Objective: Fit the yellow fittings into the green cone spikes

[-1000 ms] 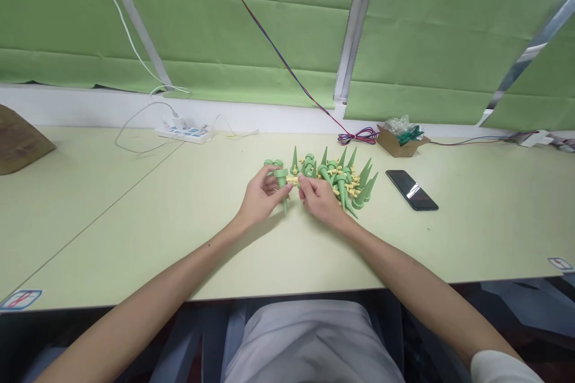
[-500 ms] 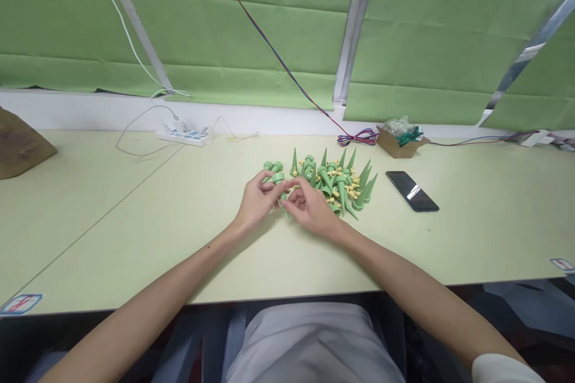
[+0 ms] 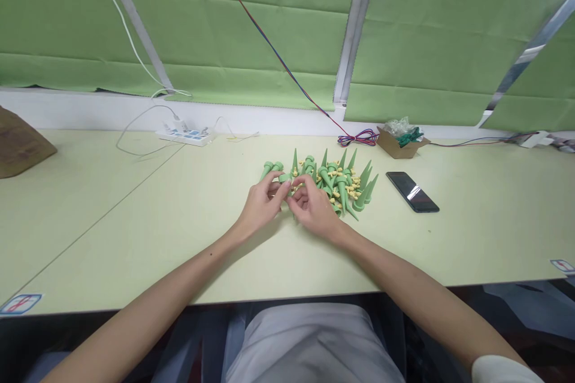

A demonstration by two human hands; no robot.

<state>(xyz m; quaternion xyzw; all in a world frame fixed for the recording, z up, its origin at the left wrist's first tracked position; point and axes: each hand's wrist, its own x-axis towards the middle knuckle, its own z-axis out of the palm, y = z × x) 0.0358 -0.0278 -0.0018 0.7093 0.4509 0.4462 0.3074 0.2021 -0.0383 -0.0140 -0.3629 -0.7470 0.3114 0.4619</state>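
My left hand (image 3: 264,202) is closed around a green plastic plant watering spike (image 3: 284,178), whose round cap shows above the fingers. Most of its body is hidden by the hands. My right hand (image 3: 313,208) meets it from the right, thumb and fingers pinched together beside the spike; whatever they grip is too small and covered to make out. Just behind and right of my right hand spreads a heap of similar green spikes (image 3: 342,188) mixed with small yellow valve pieces (image 3: 354,183). Two more spikes (image 3: 268,166) lie side by side beyond my left hand.
A black phone (image 3: 412,191) lies right of the heap. Behind it sits a small cardboard box (image 3: 399,146) with plastic wrap, next to a coiled red-blue cable (image 3: 359,137). A power strip (image 3: 191,136) stands at the back left, a brown paper bag (image 3: 24,143) farther left.
My left hand has shifted slightly right with the spike, closer to my right hand, and turned so less of the spike shows. The heap looks the same.
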